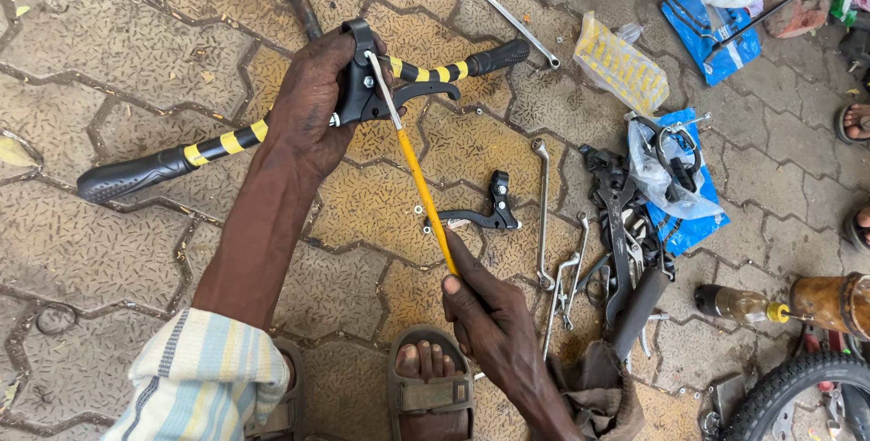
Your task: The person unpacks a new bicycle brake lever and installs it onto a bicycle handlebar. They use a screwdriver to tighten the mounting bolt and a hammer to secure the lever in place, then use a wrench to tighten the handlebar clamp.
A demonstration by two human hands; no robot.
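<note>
Black-and-yellow striped handlebar (227, 144), rubber-gripped at both ends, held above rough patterned paving (109, 51) by left hand (313, 106), fingers wrapped tight round the black brake lever clamp (367, 87). Right hand (489, 314) pinched closed on the slim yellow handle of a screwdriver (421, 183), steel shaft tip set against the clamp. Loose black brake lever (485, 210) flat on the paving, just beside bright metal spanners (542, 214). Crinkled plastic bags (625, 65) further right.
</note>
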